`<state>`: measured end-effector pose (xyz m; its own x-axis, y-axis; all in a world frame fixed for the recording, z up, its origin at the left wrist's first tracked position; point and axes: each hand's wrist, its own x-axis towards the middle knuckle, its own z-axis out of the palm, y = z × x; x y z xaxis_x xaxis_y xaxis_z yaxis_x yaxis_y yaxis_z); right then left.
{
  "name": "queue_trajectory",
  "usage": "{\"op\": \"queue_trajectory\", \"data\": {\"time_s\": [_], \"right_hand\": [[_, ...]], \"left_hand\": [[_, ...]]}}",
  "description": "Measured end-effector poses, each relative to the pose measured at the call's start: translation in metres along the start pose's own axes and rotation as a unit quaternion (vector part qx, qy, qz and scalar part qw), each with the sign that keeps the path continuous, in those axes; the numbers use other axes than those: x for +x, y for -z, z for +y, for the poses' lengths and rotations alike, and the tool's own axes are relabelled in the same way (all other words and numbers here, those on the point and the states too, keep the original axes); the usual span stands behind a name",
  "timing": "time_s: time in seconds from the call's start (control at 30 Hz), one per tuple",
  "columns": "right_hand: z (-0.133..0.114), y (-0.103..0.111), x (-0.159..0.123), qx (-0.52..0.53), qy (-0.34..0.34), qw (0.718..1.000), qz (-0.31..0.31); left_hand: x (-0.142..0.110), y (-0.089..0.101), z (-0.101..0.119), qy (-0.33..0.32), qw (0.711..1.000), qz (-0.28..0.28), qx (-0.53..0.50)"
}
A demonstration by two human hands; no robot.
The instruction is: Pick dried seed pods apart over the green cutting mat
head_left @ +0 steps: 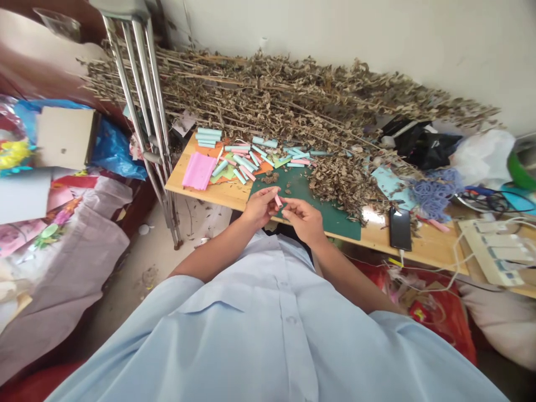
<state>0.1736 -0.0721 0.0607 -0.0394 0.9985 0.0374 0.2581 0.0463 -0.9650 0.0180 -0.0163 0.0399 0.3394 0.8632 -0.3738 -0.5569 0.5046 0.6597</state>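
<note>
left hand point(260, 206) is pinching a small pink paper roll point(277, 201) | right hand point(304, 220) is pressing its fingers together just beside it | green cutting mat point(301, 190) is lying beyond

- 2 grips: left grip point(260, 206) and right grip point(304, 221)
- 1 pink paper roll point(278, 201), between the grips
- 1 green cutting mat point(333, 218), just beyond the grips
- 1 stack of pink paper point(199, 170), beyond the left grip
- Over 20 blue and pink paper rolls point(247, 162), beyond the grips; exact count hidden by overlap
- 1 smartphone point(400, 229), right of the right grip
- 1 surface point(218, 192), carrying all of these except the grips
</note>
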Motion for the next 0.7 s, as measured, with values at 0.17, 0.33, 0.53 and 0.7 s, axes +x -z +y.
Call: {"op": "queue_trajectory", "data": {"time_s": [0.17,0.33,0.53,0.7], "right_hand": [[-0.008,0.002,-0.001,0.008,0.001,1.0,0.003],[-0.003,0.007,-0.004,-0.024,0.009,0.999,0.028],[0.009,0.016,-0.011,0.059,0.008,0.998,0.033],[0.016,0.027,-0.018,0.145,-0.01,0.989,0.039]], "left_hand": [[-0.004,-0.008,-0.005,-0.001,1.0,0.004,-0.016],[-0.006,-0.016,-0.013,-0.007,1.0,0.013,-0.004],[-0.01,-0.026,-0.017,-0.017,0.999,0.033,0.013],[-0.011,-0.036,-0.017,0.004,1.0,0.028,-0.007]]}}
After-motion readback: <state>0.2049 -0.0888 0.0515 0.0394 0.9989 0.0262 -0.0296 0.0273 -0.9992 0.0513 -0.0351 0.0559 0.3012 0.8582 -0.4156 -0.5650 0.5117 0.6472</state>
